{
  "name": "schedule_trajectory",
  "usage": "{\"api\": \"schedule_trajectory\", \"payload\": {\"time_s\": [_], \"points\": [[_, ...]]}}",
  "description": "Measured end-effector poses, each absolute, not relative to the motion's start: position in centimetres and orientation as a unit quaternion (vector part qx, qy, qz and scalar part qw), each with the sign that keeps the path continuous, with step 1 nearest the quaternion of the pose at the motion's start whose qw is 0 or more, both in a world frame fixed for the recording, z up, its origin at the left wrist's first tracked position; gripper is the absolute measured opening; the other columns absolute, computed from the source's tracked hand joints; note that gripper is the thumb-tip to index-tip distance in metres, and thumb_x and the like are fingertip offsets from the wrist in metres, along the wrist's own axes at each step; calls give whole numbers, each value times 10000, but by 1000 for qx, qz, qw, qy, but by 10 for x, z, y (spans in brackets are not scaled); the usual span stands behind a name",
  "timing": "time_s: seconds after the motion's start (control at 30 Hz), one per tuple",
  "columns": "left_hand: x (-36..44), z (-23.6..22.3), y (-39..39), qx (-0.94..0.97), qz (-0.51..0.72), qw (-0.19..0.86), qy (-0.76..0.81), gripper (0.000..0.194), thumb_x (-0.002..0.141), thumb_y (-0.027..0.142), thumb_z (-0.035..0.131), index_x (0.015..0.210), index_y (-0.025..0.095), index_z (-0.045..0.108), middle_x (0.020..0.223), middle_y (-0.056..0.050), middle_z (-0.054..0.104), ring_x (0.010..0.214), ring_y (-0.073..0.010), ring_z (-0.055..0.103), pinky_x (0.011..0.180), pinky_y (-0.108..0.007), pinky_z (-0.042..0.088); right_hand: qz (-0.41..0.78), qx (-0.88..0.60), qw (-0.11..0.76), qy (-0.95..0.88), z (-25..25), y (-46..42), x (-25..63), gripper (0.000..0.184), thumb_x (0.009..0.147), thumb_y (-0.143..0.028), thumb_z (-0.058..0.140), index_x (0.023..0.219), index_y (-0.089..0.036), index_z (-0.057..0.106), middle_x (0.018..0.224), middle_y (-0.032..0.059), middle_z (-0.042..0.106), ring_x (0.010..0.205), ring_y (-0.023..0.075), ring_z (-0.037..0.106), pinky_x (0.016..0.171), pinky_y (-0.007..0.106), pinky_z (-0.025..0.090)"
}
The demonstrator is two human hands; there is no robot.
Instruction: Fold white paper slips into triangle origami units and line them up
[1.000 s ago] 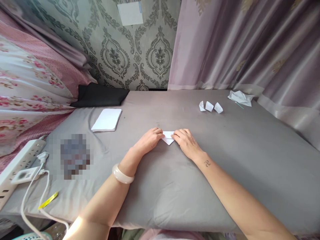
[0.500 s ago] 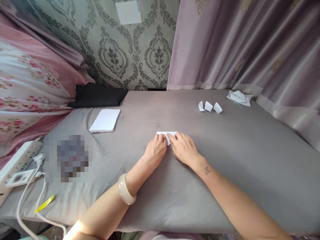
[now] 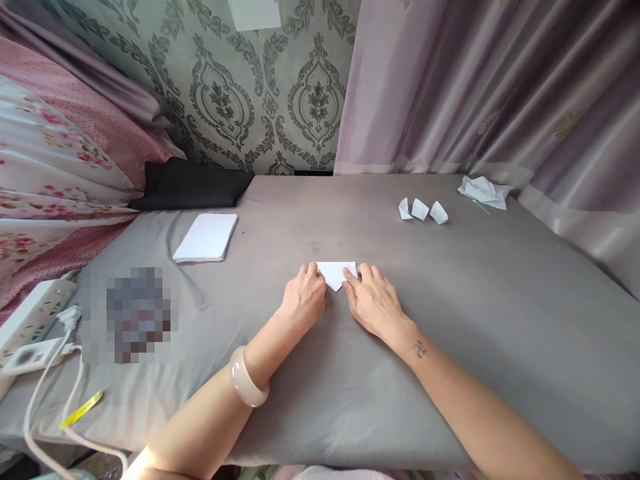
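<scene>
A small folded piece of white paper (image 3: 336,275) lies on the grey cloth between my hands, its straight edge at the far side and a point facing me. My left hand (image 3: 304,297) is closed on the paper's left end, fingers curled. At the right end, my right hand (image 3: 373,297) pinches the paper, thumb on top and the fingers bent at its outer edge. The underside of the paper and some fingertips are hidden.
Three folded paper pieces (image 3: 420,209) stand at the back right, near a paper pile (image 3: 484,192). At left are a paper stack (image 3: 206,237), black cloth (image 3: 193,187), a blurred patch (image 3: 139,313), a yellow strip (image 3: 81,409) and a power strip (image 3: 35,313) with white cables.
My hands have moved apart toward the two ends of the folded paper, so more of its middle shows. The view has shifted slightly.
</scene>
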State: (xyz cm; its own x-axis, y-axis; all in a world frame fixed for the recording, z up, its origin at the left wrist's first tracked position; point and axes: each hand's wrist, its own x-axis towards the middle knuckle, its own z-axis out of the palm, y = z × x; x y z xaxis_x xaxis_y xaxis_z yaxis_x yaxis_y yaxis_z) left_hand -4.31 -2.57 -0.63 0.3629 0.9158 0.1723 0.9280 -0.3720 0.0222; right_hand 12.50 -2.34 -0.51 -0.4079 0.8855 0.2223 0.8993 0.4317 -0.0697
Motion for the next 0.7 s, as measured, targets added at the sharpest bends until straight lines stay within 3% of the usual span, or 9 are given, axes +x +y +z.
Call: {"api": "schedule_trajectory", "payload": {"time_s": [0.13,0.23,0.37,0.5,0.63,0.7], "points": [[-51,3,-21,-818,-92,-17,-567,274,922,319,437,747,168,585,846,-97,562,765,-201,537,509,-273,363,-36,-538,114,-834,-3,-22,132,359,964,-278,359,1180,-167,624,965,133,575,860,252,488,675,364,371],[-55,2,-9,-790,-112,-72,-599,412,957,374,358,646,176,543,780,-75,548,743,-193,540,509,-266,338,-35,-547,134,-826,-6,-17,136,336,963,-259,365,1001,-177,688,928,113,586,837,230,506,650,349,362],[-61,-8,13,-730,-199,-181,-628,191,846,343,579,740,185,562,812,-35,551,761,-174,539,607,-263,409,-3,-556,188,-810,-14,-1,141,299,933,-309,469,728,-203,659,835,74,594,814,203,529,627,318,359],[-66,-14,22,-709,-235,-241,-620,212,768,310,655,926,181,598,945,-48,528,812,-164,517,748,-302,459,80,-560,242,-788,-21,14,146,89,851,-295,607,855,-214,641,908,48,621,869,202,548,727,308,415],[-67,-14,19,-706,-243,-263,-611,154,738,276,651,828,169,585,883,-34,536,812,-166,495,741,-300,448,145,-523,272,-795,-23,18,149,360,842,-257,603,1200,-240,562,1162,59,620,1039,224,524,879,360,422],[-67,-15,17,-703,-257,-289,-597,148,733,263,631,831,173,564,797,-4,539,735,-145,480,682,-275,433,163,-505,266,-805,-22,18,149,425,855,-250,578,1275,-266,515,1210,54,613,1100,228,502,923,392,406]]}}
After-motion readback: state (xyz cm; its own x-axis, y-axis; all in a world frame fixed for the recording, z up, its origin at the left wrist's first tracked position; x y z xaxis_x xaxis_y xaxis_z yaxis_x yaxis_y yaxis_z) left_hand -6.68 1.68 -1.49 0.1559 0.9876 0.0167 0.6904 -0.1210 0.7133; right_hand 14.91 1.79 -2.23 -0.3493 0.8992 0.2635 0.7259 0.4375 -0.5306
